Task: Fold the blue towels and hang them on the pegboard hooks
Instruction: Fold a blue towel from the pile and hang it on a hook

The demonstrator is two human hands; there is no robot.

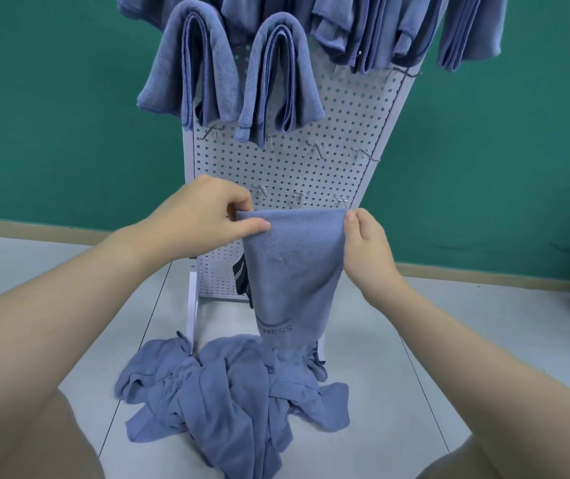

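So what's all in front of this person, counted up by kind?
Pegboard: 1
Hands: 2, left hand and right hand
Towel held up: 1
Folded towels hung in full view: 2
Heap of towels on the floor: 1
Total: 7, leaving out the cut-off top row.

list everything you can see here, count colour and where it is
held towel: one, blue, hanging folded between both hands in front of the pegboard
towel pile: several, count unclear, blue, crumpled on the floor at the pegboard's foot
hung towels: two folded ones low on the board, more along the top edge cut off by the frame, blue
pegboard: one, white, standing against the wall
hooks: several bare, metal, in rows across the pegboard
wall: green, behind the pegboard
floor: pale grey tiles
left hand: pinches the towel's top left corner
right hand: pinches the towel's top right corner
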